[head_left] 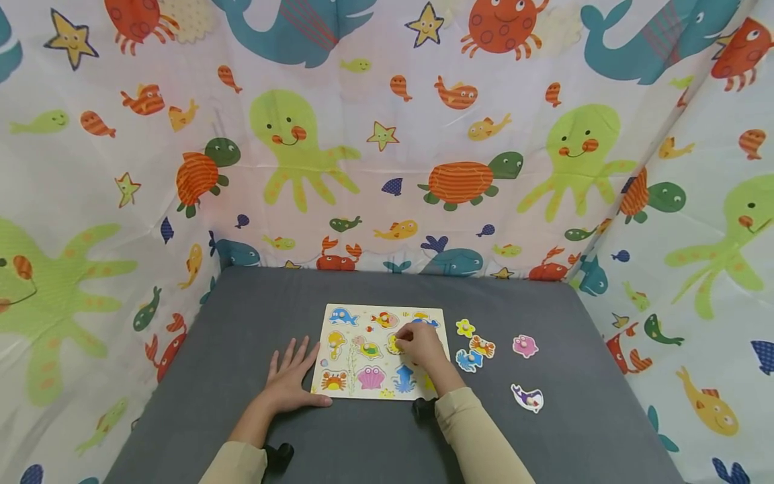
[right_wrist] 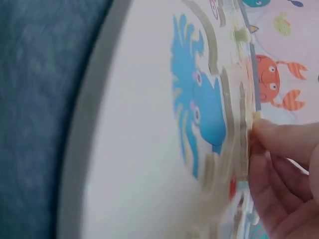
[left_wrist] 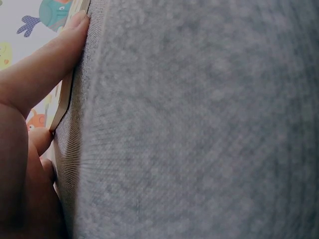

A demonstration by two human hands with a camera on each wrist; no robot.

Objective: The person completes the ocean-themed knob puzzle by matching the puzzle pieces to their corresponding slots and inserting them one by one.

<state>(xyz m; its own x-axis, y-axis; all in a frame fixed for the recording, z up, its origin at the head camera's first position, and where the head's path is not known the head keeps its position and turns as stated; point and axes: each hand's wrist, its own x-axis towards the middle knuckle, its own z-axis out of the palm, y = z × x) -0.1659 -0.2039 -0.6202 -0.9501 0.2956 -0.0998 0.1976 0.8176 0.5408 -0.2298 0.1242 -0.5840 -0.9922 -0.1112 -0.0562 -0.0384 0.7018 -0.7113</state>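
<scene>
A cream wooden peg puzzle board [head_left: 377,394] with sea-animal shapes lies on the grey cloth. My left hand [head_left: 291,384] is spread at the board's left edge, its thumb along the near corner; the left wrist view shows the thumb [left_wrist: 55,57] against the board's side. Over the right half of the board, my right hand [head_left: 422,346] pinches a yellow puzzle piece [head_left: 394,344], mostly hidden by the fingers. In the right wrist view, thumb and fingertips [right_wrist: 266,134] meet at a small yellowish knob. Nearer on the board is a blue squid shape [head_left: 404,379].
Right of the board lie a yellow flower piece [head_left: 465,327], an orange crab piece [head_left: 482,346] and a blue piece [head_left: 468,361], close together. Farther right are a pink piece [head_left: 525,346] and a purple whale piece [head_left: 528,398]. A patterned curtain [head_left: 375,202] stands around the table.
</scene>
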